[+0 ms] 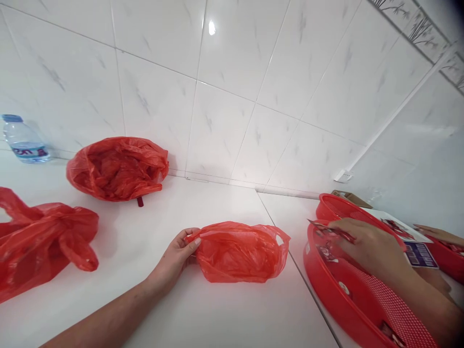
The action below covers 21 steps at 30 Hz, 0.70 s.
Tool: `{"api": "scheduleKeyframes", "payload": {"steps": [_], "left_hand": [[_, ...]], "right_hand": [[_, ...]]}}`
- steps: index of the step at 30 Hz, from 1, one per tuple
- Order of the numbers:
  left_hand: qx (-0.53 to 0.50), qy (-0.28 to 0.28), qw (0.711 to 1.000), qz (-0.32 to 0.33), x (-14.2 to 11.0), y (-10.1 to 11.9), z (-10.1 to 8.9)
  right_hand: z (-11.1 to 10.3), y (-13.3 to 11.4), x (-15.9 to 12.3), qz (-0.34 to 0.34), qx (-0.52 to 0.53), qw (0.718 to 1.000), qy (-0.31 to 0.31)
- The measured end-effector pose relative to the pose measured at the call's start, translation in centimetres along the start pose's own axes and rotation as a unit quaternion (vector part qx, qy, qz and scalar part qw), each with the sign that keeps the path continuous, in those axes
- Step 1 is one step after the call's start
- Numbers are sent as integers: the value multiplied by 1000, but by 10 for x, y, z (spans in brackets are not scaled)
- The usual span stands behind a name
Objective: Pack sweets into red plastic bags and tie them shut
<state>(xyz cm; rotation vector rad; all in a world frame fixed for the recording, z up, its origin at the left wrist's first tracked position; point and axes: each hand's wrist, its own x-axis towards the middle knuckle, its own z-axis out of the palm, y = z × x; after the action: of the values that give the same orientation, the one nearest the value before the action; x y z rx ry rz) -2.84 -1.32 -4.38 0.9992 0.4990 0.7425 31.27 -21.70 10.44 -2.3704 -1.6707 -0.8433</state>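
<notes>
My left hand [177,258] pinches the left rim of a small red plastic bag [241,251] lying on the white table [145,232], holding its mouth. My right hand [366,244] reaches over a red perforated basket [348,309] at the right and grips a thin red packet [329,229] at its fingertips. More small packets lie inside the basket.
An open red bag [118,167] sits near the tiled wall, another crumpled red bag [39,239] at the left edge. A water bottle [23,140] stands far left. A second red basket [335,205] is behind the first. Another person's hand [438,233] is at far right by printed cards [418,251].
</notes>
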Motion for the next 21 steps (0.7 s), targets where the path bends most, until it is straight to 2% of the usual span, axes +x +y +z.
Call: {"api": "scheduleKeyframes", "payload": {"steps": [2,4,6,7,10,12,15,18,21], "left_hand": [[1,2,1000,1,-1,1,1],[0,1,1000,3,-1,1,1],[-4,-5,1000,7,-1,0,1],[-6,-7,1000,10,0,-1,1],[-8,-7,1000,15,2,-4,-2],[-5,-10,1000,16,3,-6,-3],[2,-20,1000,12,3,-6,-5],[6,-23,1000,3,3,-5,-5],[5,-15,1000,-15,4,-4,-5]], "right_hand": [[-8,-43,9,-76,79,994,-6],[-2,-93,15,-168,150,972,-60],[17,-138,19,-252,175,945,-114],[30,-157,21,-281,166,938,-120],[67,-190,32,-313,140,929,-142],[79,-194,40,-300,165,927,-154],[71,-180,49,-262,215,931,-136],[44,-144,49,-196,211,953,-91],[23,-89,38,-49,167,982,-67]]}}
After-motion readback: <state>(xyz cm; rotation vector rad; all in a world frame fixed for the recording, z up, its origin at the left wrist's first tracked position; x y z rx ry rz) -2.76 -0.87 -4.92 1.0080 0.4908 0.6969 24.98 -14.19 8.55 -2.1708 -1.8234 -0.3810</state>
